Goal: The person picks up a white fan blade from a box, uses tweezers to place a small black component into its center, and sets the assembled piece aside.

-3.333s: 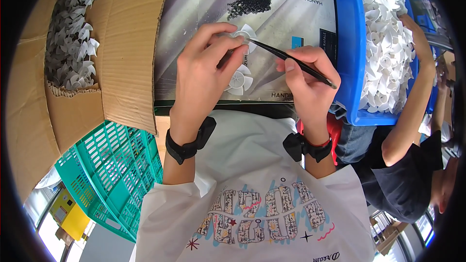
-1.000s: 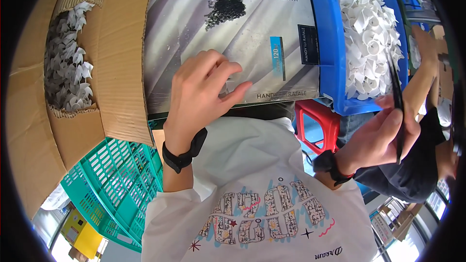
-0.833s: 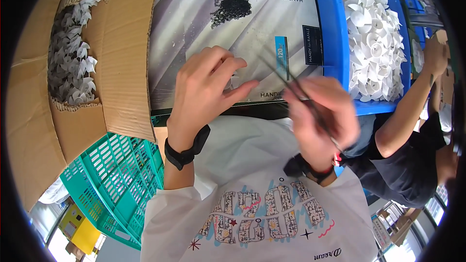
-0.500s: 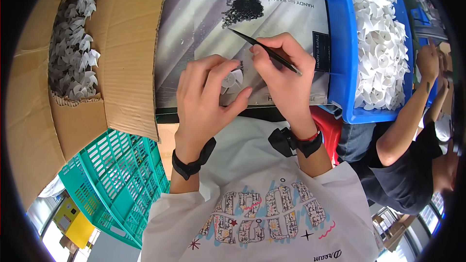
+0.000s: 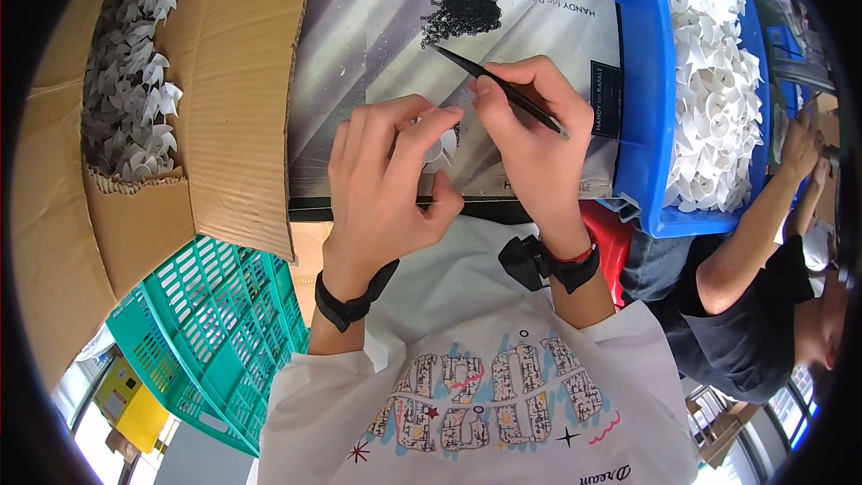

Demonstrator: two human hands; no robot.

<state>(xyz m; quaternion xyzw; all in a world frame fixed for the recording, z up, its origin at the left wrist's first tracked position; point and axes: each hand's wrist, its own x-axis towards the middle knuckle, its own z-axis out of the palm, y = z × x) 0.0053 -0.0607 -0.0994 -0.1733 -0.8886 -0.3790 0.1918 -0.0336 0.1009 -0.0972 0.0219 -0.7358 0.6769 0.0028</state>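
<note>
White fan piece [image 5: 440, 145]: small plastic impeller pinched in my left hand [image 5: 386, 184], held just above the printed sheet [image 5: 377, 63] on the surface.
Left hand: my fingers are closed on the fan piece, thumb underneath, index finger curled over the top.
Right hand [image 5: 534, 139]: clamped on black tweezers [image 5: 498, 90], tips pointing up-left toward the pile of tiny black parts [image 5: 462, 11].
Hands: close together, almost touching over the sheet.
Blue bin [image 5: 642, 81]: to my right, full of white fan pieces.
Cardboard box [image 5: 135, 99]: to my left, holding more fan pieces.
Green crate [image 5: 215, 323]: below the box.
Another person's arm [image 5: 763, 216]: at the far right.
</note>
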